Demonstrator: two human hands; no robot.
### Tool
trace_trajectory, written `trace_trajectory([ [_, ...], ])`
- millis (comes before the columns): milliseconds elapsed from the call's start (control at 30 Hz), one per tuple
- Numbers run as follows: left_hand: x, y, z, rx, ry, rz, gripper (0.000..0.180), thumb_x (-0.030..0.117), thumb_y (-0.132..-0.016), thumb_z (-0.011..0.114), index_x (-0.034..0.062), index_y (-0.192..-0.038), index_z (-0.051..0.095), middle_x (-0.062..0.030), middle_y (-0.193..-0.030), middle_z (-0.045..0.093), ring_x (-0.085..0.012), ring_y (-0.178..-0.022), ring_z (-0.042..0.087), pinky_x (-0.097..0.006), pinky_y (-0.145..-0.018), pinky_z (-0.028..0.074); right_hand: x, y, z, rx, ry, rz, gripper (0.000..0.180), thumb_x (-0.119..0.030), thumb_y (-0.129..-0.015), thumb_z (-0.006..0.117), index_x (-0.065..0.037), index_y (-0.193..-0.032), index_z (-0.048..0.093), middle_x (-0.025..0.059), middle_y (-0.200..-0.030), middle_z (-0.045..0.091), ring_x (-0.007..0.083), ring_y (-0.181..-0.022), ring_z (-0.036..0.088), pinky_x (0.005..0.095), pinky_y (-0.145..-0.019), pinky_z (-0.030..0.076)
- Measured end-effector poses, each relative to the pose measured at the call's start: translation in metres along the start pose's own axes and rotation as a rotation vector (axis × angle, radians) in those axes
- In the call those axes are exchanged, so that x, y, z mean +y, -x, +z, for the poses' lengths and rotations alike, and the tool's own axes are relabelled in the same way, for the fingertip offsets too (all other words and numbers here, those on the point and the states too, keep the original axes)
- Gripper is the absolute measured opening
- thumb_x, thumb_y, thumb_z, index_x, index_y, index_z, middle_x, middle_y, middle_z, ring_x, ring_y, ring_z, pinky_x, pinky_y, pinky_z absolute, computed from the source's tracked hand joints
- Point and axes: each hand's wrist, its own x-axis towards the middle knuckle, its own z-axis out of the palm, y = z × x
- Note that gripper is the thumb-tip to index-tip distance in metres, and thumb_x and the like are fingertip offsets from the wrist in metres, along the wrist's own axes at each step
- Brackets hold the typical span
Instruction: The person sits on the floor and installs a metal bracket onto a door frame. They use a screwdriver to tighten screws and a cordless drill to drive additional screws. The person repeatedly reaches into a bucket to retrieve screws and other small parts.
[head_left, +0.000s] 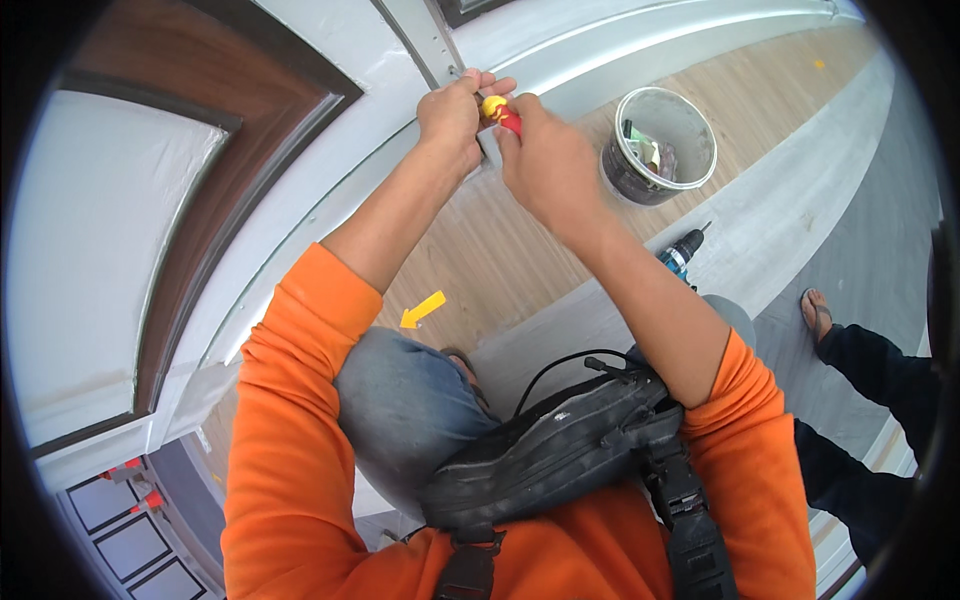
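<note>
In my right hand [552, 165] is a screwdriver with a red and yellow handle [508, 119], its butt end in my closed fingers. My left hand [450, 118] is at the front of the same tool, thumb and fingers closed around its shaft. Both hands meet at the edge of a white door frame [530, 75], beside a long grey metal strip [418, 38]. The screwdriver's tip is hidden behind my left fingers, so what it touches cannot be made out.
A dark bucket [650, 190] with small items inside stands right of my hands. Near my right forearm lies a teal and black cordless drill [682, 250]. A yellow arrow sticker [424, 309] marks the wood-look floor. Another person's legs [880, 370] are at the right. A brown-trimmed panel [215, 65] rises left.
</note>
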Motion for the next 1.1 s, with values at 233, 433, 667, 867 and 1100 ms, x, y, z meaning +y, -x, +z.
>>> trace_trajectory([
  [233, -0.020, 0.003, -0.034, -0.192, -0.404, 0.266, 0.038, 0.033, -0.104, 0.058, -0.0019, -0.109, 0.071, -0.0166, -0.097, 0.077, -0.0245, -0.077, 0.070, -0.040, -0.072, 0.055, 0.047, -0.028, -0.041, -0.733, -0.890, 0.512, 0.039, -0.040, -0.105, 0.051, -0.003, -0.102, 0.062, 0.0128, -0.074, 0.066, 0.0260, -0.063, 0.066, 0.0409, -0.059, 0.053],
  [433, -0.003, 0.035, -0.089, -0.088, -1.462, 0.858, 0.026, 0.020, -0.096, 0.066, 0.0088, -0.119, 0.071, -0.0068, -0.094, 0.073, -0.0258, -0.083, 0.068, -0.036, -0.078, 0.054, 0.088, 0.004, -0.165, -0.743, -0.599, 0.676, 0.035, -0.038, -0.102, 0.059, -0.004, -0.095, 0.062, 0.0032, -0.066, 0.057, 0.0090, -0.046, 0.050, 0.0253, -0.041, 0.036],
  [667, -0.029, 0.033, -0.069, -0.100, -1.375, 1.309, 0.043, 0.007, -0.080, 0.073, 0.0060, -0.122, 0.066, -0.0170, -0.135, 0.059, -0.0302, -0.102, 0.063, -0.038, -0.083, 0.052, 0.143, 0.079, -0.222, -0.653, -0.485, 1.027, 0.022, -0.025, -0.098, 0.061, -0.003, -0.095, 0.064, 0.0003, -0.065, 0.056, 0.0065, -0.047, 0.047, 0.0243, -0.042, 0.036],
  [867, -0.039, 0.004, -0.045, 0.128, -1.548, 1.046, 0.045, 0.008, -0.078, 0.072, -0.0009, -0.121, 0.065, -0.0286, -0.160, 0.036, -0.0324, -0.107, 0.062, -0.040, -0.087, 0.052, 0.143, 0.091, -0.240, -0.676, -0.461, 1.082, 0.019, -0.021, -0.097, 0.065, -0.002, -0.100, 0.063, 0.0001, -0.069, 0.057, 0.0055, -0.047, 0.046, 0.0217, -0.043, 0.035],
  [1100, -0.048, 0.019, -0.047, 0.049, -1.720, 0.875, 0.044, 0.017, -0.083, 0.071, 0.0021, -0.124, 0.064, -0.0192, -0.160, 0.041, -0.0291, -0.097, 0.068, -0.043, -0.074, 0.057, 0.140, 0.087, -0.232, -0.730, -0.485, 1.004, 0.017, -0.018, -0.097, 0.065, -0.002, -0.102, 0.063, -0.0001, -0.070, 0.057, 0.0038, -0.050, 0.044, 0.0215, -0.045, 0.034],
])
